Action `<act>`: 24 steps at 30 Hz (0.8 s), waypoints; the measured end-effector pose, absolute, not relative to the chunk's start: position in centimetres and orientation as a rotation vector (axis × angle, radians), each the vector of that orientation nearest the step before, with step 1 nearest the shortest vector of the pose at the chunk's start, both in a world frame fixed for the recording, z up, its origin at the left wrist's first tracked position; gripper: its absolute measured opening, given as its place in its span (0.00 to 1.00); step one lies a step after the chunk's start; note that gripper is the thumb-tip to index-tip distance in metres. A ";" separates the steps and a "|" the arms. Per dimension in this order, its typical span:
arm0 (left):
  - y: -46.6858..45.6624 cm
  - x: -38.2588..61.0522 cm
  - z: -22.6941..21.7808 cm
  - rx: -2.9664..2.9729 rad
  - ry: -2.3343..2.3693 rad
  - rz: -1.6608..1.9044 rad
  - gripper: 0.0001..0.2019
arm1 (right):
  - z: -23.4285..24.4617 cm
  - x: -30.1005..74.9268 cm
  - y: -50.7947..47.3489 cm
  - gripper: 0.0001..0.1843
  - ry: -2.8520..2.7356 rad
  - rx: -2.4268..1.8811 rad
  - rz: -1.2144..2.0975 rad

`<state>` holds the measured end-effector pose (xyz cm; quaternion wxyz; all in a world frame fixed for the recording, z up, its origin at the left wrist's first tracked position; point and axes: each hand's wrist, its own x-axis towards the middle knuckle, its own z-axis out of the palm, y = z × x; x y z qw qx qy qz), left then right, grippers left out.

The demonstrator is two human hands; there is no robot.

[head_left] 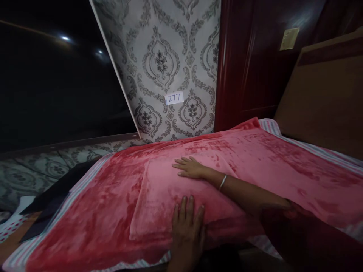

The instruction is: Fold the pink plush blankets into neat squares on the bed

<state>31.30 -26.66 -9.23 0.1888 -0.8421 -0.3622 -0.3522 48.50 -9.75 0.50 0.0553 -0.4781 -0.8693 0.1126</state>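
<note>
Apparently to be kept flat, plush piece (pixel 160 189) is pressed by spread left hand (pixel 187 230), spread right hand (pixel 190 168) near front edge of blanket (pixel 82 223).

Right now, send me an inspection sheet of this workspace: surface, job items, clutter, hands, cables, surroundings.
Surface: red-and-pink plush blanket over a striped cloth, whose edges show.
Job items: rectangular pink plush piece, lying flat on the blanket.
Clutter: dark fabric and a red-dotted white item, at left.
Hands: both open; right hand flat on the piece, left hand over its near edge.
Cables: nothing seen.
Surroundings: large glossy black screen, grey damask-patterned wall with white paper label "277", dark-red glossy panel, brown flat board.
</note>
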 end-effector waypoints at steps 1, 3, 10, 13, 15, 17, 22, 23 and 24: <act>-26.6 31.3 -9.4 -2.372 -1.027 -0.982 0.28 | 0.6 48.8 -8.7 0.34 -2.628 -1.483 0.367; -26.5 31.2 -9.7 -2.376 -1.037 -0.969 0.28 | 0.7 49.2 -6.8 0.35 -2.588 -1.542 0.425; -26.0 31.4 -10.5 -2.334 -1.018 -1.009 0.28 | -0.6 49.2 -4.6 0.34 -2.454 -1.567 0.500; -26.3 31.5 -9.9 -2.335 -1.020 -1.030 0.27 | -0.3 49.1 -5.1 0.34 -2.455 -1.581 0.464; -26.7 31.4 -9.0 -2.346 -1.015 -1.026 0.26 | 0.5 48.9 -5.5 0.33 -2.459 -1.644 0.458; -27.0 30.8 -7.9 -2.360 -0.991 -1.010 0.24 | 1.4 48.3 -6.2 0.33 -2.451 -1.722 0.429; -27.2 27.7 -5.8 -2.263 -1.048 -1.029 0.26 | 2.0 45.2 -9.7 0.34 -2.597 -1.390 0.271; -27.1 27.0 -5.8 -2.236 -1.082 -1.005 0.27 | 1.8 44.5 -10.5 0.34 -2.661 -1.267 0.269; -27.1 26.5 -6.0 -2.218 -1.113 -0.970 0.29 | 1.5 43.8 -11.2 0.33 -2.721 -1.155 0.281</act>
